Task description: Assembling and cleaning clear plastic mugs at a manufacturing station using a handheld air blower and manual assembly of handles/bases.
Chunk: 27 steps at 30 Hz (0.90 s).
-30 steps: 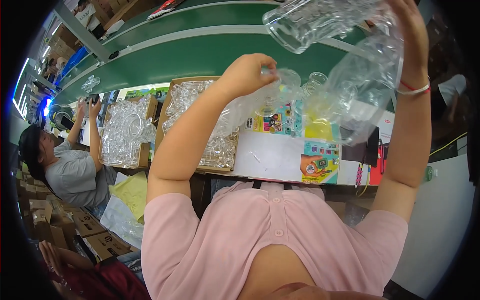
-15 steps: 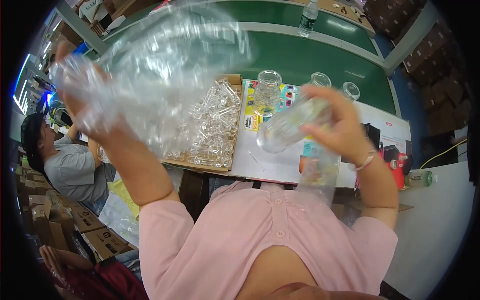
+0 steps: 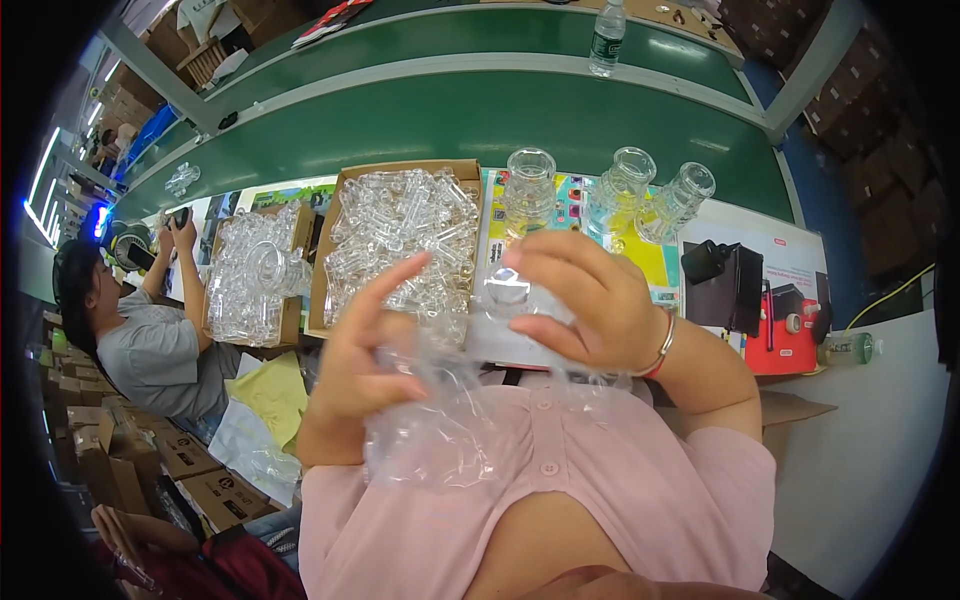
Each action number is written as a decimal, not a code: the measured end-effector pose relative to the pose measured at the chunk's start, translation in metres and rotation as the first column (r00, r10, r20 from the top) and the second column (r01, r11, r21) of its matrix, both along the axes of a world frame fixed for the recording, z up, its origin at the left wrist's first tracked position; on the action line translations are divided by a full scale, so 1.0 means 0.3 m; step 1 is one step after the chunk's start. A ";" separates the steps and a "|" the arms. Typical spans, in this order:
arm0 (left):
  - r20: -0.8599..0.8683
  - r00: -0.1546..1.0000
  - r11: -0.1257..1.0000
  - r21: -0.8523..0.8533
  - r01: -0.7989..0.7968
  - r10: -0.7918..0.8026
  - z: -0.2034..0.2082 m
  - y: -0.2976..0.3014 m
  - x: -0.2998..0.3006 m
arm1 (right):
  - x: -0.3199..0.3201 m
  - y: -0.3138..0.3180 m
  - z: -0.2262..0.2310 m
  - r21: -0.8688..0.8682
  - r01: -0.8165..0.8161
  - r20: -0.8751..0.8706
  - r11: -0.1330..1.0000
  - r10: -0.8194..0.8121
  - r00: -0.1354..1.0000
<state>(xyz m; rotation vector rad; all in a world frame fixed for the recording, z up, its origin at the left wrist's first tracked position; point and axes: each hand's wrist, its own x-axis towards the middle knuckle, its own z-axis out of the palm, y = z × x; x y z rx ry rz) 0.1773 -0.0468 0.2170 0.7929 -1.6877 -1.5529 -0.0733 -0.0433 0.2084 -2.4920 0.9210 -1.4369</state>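
Observation:
Close to my chest, my left hand (image 3: 365, 365) has hold of a crumpled clear plastic bag (image 3: 435, 435); its index finger points out and the fingers are a little blurred. To its right, my right hand (image 3: 605, 310) grips a clear glass vessel (image 3: 507, 288) from above, fingers and thumb curled round it. The hand and the bag's film hide much of that vessel. Beyond the hands on the table, three similar clear glass vessels stand in a row: a left one (image 3: 530, 185), a middle one (image 3: 625, 180) and a right one (image 3: 685, 205).
An open cardboard box (image 3: 477, 200) full of small clear glass pieces lies left of the vessels, with a second such box (image 3: 302, 235) beside it. A black box (image 3: 735, 290) sits at the right. A co-worker (image 3: 150, 340) works at the left. A water bottle (image 3: 607, 40) stands far back.
My left hand has come down and inward from the upper left, bringing the plastic bag to my chest. My right hand has shifted left and lower with the glass vessel, bringing both hands close.

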 end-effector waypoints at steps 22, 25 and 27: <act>0.931 -0.019 0.715 -0.293 -0.635 0.364 -1.249 0.303 0.962 | -0.003 0.157 -0.212 0.335 0.104 -0.002 0.937 -0.109 0.994; 0.947 0.034 0.815 0.292 -0.500 -0.319 -1.239 0.222 0.906 | 0.019 0.154 -0.211 0.322 0.069 -0.099 0.944 -0.039 0.994; 0.880 0.231 0.736 0.475 -0.483 -0.416 -1.334 0.183 0.956 | 0.032 0.157 -0.198 0.287 0.074 -0.118 0.955 -0.042 0.992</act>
